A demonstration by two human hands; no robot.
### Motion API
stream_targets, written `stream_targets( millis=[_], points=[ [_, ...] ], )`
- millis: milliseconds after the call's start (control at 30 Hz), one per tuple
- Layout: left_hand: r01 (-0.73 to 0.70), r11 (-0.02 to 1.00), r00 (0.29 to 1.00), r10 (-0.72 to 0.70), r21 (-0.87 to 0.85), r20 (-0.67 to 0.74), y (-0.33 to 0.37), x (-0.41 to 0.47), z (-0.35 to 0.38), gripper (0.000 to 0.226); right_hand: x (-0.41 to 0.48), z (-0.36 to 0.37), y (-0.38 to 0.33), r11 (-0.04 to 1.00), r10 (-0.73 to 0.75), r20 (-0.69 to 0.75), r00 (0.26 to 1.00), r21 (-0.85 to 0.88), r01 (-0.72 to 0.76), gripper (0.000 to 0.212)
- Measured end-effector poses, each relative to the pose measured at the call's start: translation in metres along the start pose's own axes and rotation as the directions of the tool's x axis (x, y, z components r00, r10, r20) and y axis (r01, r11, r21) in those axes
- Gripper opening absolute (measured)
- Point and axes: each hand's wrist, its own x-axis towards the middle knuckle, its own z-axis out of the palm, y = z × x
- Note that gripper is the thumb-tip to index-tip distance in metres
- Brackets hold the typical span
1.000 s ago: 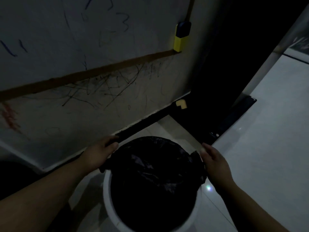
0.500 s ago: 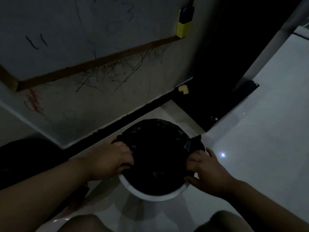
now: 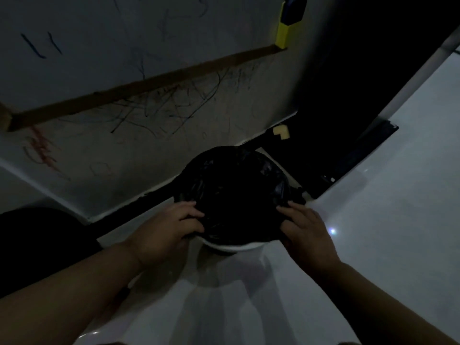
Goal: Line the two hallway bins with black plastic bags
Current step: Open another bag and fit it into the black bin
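Note:
A white round bin (image 3: 234, 247) stands on the pale floor by the scribbled wall. A black plastic bag (image 3: 234, 192) fills its mouth and is folded over most of the rim; only the near arc of white rim shows. My left hand (image 3: 166, 229) grips the bag's edge at the bin's left side, fingers curled over the plastic. My right hand (image 3: 307, 230) grips the bag's edge at the right side. A loose flap of bag (image 3: 297, 195) sticks out beyond the right hand.
The wall (image 3: 124, 145) with pen marks and a brown strip runs close behind the bin. A dark doorway (image 3: 348, 95) opens at the back right. A dark rounded shape (image 3: 42, 240) lies at the left, too dim to identify. Pale floor (image 3: 373, 245) spreads to the right.
The view has pulled back from the bin. Both hands moved from the far sides of the rim toward its near sides, drawing the bag down over the edge.

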Motion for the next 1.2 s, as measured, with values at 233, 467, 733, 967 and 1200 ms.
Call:
stream_targets(
  millis=[233,467,733,967,1200],
  points=[
    [-0.111,0.975,0.926,0.172,0.194,-0.336,-0.014,-0.013,0.014,0.034,-0.011,0.020,-0.004,0.992,0.020,-0.251,0.968,-0.119,-0.051,0.020],
    [-0.135,0.967,0.952,0.188,0.218,-0.241,-0.024,-0.020,0.030,0.042,-0.012,0.026,-0.013,0.985,0.112,-0.119,0.987,-0.115,-0.125,0.019],
    [0.226,0.974,0.967,-0.223,0.018,-0.122,-0.024,-0.017,0.042,0.030,-0.006,0.035,-0.019,0.886,0.417,0.163,0.894,0.147,-0.440,0.012],
    [0.488,-0.135,0.378,-0.858,-0.862,0.349,-0.039,0.027,0.033,0.041,0.039,0.012,0.005,-0.211,0.688,0.567,0.454,0.754,-0.622,0.044],
    [0.329,-0.257,0.382,-0.844,-0.909,0.377,-0.042,0.051,0.038,0.048,0.073,0.016,0.014,-0.436,0.508,0.696,0.507,0.716,-0.545,0.029]
  ],
)
